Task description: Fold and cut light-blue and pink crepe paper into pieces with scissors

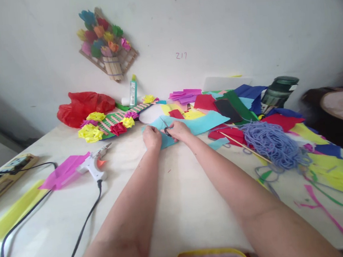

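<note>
Light-blue crepe paper [208, 122] lies across the middle of the table under both hands. My left hand [152, 138] is closed on the left end of this paper. In my right hand [180, 131] is a small pair of scissors [168, 129] with dark handles, its blades pointing up and left over the paper. Whether the blades are cutting into the sheet, I cannot make out. Just left of my left hand lies a green guitar-shaped craft piece [113, 121], with pink strips and yellow, red and purple paper flowers on it.
A white glue gun [93, 165] with a black cord lies left, near a power strip [9, 176]. Blue yarn [271, 143] and coloured paper scraps spread over the right side. A glue bottle [133, 91] and a red plastic bag [82, 106] stand by the wall.
</note>
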Demonstrator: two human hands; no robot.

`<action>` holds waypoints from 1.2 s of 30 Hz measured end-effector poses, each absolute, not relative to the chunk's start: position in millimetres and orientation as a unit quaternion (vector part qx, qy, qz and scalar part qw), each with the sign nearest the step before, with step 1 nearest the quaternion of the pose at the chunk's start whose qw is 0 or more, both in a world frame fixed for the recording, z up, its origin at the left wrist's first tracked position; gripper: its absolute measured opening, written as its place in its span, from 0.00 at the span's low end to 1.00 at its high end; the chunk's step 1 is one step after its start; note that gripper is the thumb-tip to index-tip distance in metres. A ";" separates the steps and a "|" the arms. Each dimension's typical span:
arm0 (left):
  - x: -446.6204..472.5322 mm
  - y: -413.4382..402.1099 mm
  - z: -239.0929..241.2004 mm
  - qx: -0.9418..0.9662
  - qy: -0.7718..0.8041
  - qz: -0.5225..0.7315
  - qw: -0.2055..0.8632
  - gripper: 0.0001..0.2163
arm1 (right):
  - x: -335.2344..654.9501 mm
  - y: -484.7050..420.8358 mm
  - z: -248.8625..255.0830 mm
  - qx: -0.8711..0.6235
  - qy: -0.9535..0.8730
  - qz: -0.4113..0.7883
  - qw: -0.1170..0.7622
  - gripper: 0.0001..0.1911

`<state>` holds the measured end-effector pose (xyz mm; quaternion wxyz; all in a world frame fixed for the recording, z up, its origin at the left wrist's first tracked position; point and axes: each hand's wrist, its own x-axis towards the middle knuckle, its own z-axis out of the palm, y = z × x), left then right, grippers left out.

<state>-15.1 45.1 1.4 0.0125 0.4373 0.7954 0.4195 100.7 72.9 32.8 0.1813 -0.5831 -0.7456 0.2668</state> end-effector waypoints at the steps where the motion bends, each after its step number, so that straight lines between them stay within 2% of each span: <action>1: -15.1 45.0 1.6 0.438 0.796 0.418 0.012 0.08 | 100.0 75.2 31.9 -0.582 -0.746 0.268 0.184 0.25; 13: -14.6 43.3 3.0 0.442 0.795 0.414 0.013 0.08 | 99.0 87.4 28.5 -0.573 -0.749 0.265 0.201 0.27; 20: -13.9 42.5 3.9 0.442 0.797 0.411 0.016 0.08 | 97.0 88.6 22.8 -0.576 -0.734 0.266 0.242 0.30; 28: -14.2 42.3 3.2 0.444 0.793 0.417 0.016 0.08 | 98.3 94.9 24.1 -0.556 -0.757 0.277 0.203 0.32; 36: -13.9 42.3 3.4 0.446 0.796 0.408 0.014 0.08 | 94.4 101.3 31.2 -0.559 -0.766 0.248 0.200 0.30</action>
